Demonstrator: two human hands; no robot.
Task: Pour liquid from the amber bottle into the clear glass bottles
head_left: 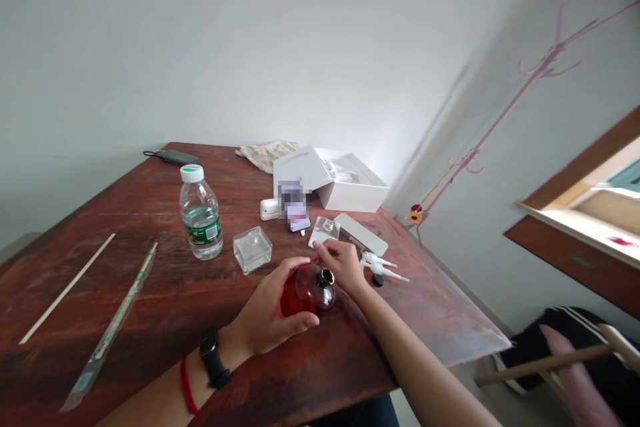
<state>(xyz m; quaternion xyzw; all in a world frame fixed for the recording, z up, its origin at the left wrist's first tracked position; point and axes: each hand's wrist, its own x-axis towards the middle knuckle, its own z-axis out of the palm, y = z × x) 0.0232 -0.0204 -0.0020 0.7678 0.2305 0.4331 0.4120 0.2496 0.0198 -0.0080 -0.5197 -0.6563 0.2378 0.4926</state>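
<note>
My left hand (273, 300) is wrapped around a red glass bottle (303, 290), thumb on the near side and fingers on the far side. The bottle leans, with its uncapped dark neck pointing up toward me. Just beyond the bottle, my right hand (340, 263) has its thumb and fingertips pinched together. Whatever is between them is too small or hidden to make out. A square clear glass piece (325, 230) lies right behind those fingertips. White pump nozzles (383, 267) and a small black cap (378, 280) rest to the right of my right hand.
A water bottle (201, 217) and a clear glass cube (253, 250) stand left. Chopsticks (67, 287) lie at far left, some in a wrapper (113, 330). Behind are a phone (297, 213), a white case (269, 209), an open white box (355, 197) and a cloth (265, 155).
</note>
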